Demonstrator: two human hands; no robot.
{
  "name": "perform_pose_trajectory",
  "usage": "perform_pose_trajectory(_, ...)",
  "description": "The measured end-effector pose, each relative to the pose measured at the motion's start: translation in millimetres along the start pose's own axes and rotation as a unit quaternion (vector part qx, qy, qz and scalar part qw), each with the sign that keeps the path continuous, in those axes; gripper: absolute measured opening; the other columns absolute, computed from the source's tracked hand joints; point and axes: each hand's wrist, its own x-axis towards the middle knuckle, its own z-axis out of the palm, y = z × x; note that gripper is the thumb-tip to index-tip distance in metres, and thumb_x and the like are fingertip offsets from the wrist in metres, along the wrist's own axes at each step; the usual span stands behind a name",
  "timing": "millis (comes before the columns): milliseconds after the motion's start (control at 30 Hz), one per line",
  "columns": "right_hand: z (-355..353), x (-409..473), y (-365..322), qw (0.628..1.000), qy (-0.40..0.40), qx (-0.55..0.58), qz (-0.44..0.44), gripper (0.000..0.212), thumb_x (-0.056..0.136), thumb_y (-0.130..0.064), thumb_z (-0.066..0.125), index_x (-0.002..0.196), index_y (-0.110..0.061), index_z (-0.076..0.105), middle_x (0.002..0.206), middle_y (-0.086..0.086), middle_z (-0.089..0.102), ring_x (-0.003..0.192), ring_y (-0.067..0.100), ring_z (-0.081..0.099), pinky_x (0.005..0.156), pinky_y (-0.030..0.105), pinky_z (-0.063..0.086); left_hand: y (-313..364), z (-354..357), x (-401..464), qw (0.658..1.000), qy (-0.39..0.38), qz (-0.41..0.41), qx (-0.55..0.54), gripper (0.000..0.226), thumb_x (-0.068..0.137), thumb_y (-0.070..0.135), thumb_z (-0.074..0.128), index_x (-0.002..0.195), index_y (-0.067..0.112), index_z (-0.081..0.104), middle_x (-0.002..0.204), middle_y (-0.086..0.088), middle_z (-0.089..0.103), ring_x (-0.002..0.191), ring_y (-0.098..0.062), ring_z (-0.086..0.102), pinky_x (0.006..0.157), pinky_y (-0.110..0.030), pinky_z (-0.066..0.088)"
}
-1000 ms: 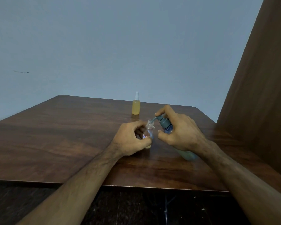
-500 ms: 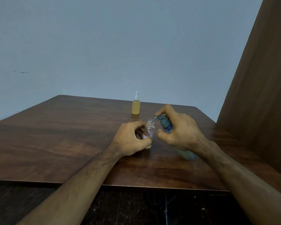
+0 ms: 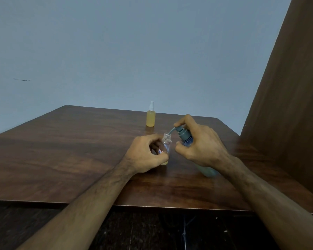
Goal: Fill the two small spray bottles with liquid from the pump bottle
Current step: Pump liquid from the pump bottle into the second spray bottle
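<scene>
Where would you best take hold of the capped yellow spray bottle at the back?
Grip the filled spray bottle round its straight body, below the narrow white sprayer. Come from the near side or from above: it stands upright and alone on the table, beyond both hands.

amber spray bottle (image 3: 150, 118), blue-grey pump bottle (image 3: 186, 139), dark wood-grain table (image 3: 61, 150).

Both forearms are reaching forward, the left hand (image 3: 145, 153) curling its fingers around a small bottle (image 3: 165, 147), the right hand (image 3: 200, 146) gripping a pump bottle (image 3: 187, 141), forefinger pressing on top.
</scene>
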Motion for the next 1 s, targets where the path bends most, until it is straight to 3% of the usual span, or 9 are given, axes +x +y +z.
perform_pose_trajectory(133, -1, -1, 2, 1.0, 0.004, -0.003, 0.003, 0.054, 0.081, -0.033, 0.069, 0.126, -0.043, 0.04, 0.078, -0.005, 0.059, 0.062, 0.012, 0.056, 0.055, 0.028, 0.04, 0, 0, 0, 1.0, -0.002, 0.0, 0.0, 0.033, 0.077, 0.015, 0.078, 0.105, 0.032, 0.073, 0.084, 0.01, 0.075, 0.073, -0.001, 0.068, 0.065, -0.012, 0.049)
perform_pose_trajectory(333, 0, 1, -4, 0.999, -0.021, -0.025, -0.005, 0.045, 0.082, -0.035, 0.069, 0.115, -0.04, 0.039, 0.089, -0.003, 0.069, 0.068, 0.02, 0.062, 0.06, 0.034, 0.049, 2, -1, -1, 1.0, -0.002, 0.006, 0.005, 0.036, 0.077, 0.013, 0.078, 0.103, 0.036, 0.071, 0.084, 0.01, 0.074, 0.073, -0.002, 0.068, 0.064, -0.011, 0.049)
perform_pose_trajectory(533, 0, 1, -3, 1.0, -0.005, -0.026, -0.002, 0.056, 0.082, -0.034, 0.068, 0.127, -0.044, 0.038, 0.08, -0.005, 0.06, 0.063, 0.013, 0.057, 0.056, 0.029, 0.045, 1, -1, -1, 1.0, 0.002, 0.001, -0.008, 0.034, 0.075, 0.016, 0.076, 0.103, 0.035, 0.072, 0.083, 0.01, 0.075, 0.071, 0.0, 0.067, 0.064, -0.012, 0.049)
perform_pose_trajectory(767, -1, 1, -9, 0.998, -0.037, -0.046, -0.002, 0.043, 0.082, -0.037, 0.068, 0.113, -0.041, 0.038, 0.089, -0.006, 0.069, 0.069, 0.02, 0.06, 0.064, 0.034, 0.05, 0, -1, -1, 1.0, -0.011, 0.007, 0.004, 0.033, 0.078, 0.017, 0.077, 0.106, 0.034, 0.072, 0.084, 0.009, 0.075, 0.071, -0.001, 0.067, 0.064, -0.012, 0.049)
perform_pose_trajectory(1000, -2, -1, -7, 0.999, -0.022, -0.041, 0.0, 0.052, 0.081, -0.034, 0.068, 0.123, -0.043, 0.039, 0.083, -0.006, 0.063, 0.065, 0.017, 0.058, 0.058, 0.03, 0.044, 0, -1, 0, 1.0, 0.003, 0.001, -0.002, 0.031, 0.076, 0.021, 0.075, 0.102, 0.039, 0.071, 0.083, 0.009, 0.075, 0.071, -0.003, 0.068, 0.064, -0.015, 0.052)
